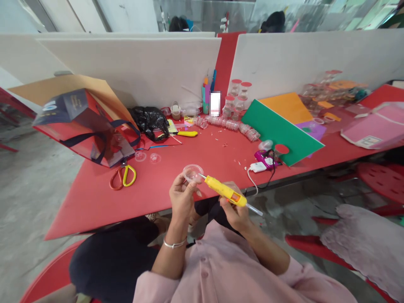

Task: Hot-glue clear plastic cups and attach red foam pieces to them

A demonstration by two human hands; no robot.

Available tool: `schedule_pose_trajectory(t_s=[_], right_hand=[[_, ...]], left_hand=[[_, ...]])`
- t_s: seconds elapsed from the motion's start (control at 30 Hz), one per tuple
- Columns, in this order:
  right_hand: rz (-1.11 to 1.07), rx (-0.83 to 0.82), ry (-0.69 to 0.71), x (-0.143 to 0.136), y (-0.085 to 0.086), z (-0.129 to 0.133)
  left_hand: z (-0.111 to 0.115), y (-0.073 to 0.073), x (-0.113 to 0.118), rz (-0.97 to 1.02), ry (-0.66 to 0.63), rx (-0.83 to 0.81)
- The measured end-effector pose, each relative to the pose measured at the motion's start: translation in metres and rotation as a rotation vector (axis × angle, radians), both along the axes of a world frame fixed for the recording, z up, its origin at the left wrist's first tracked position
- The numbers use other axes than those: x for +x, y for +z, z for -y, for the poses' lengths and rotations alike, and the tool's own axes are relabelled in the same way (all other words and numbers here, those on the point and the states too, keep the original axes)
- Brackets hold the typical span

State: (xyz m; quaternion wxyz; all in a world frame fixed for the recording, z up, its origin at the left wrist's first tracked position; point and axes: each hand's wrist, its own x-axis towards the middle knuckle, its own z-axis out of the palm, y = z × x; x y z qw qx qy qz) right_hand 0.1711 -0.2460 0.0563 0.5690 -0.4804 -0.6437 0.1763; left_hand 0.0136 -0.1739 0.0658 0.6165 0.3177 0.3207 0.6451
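My left hand (183, 191) pinches a small clear plastic cup (193, 171) over the front edge of the red table. In my right hand (235, 210) is a yellow hot glue gun (225, 191), with a clear glue stick (254, 209) poking out of its rear end. The gun's metal nozzle points left and meets the rim area of the cup; whether it touches cannot be made out. Two clear plastic domed pieces (155, 158) lie on the table ahead of my left hand, near scissors (123, 176) with one red and one yellow handle.
A large paper bag (85, 122) and a black plastic bag (150, 122) stand at the left. A yellow cutter (187, 134) lies mid-table. Nested clear cups (227, 123), red-lidded containers (241, 99), a green board (277, 130) and a purple power strip (267, 160) with cables are further right.
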Motion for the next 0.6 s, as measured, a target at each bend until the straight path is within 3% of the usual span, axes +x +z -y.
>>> schedule_pose_trajectory(t_s=[0.27,0.43,0.6], right_hand=[[-0.097,-0.066,-0.032,0.003,0.0012,-0.0018],[-0.037,-0.015,0.049,0.0023,0.004,0.0023],[-0.112,-0.076,-0.011,0.0036,0.0017,0.0001]], left_hand=[[0.0014,0.0008,-0.0021,0.014,-0.057,0.017],[0.0003,0.0012,-0.0013,0.016,-0.033,0.012],[-0.0002,0.0012,-0.0017,0.038,-0.027,0.039]])
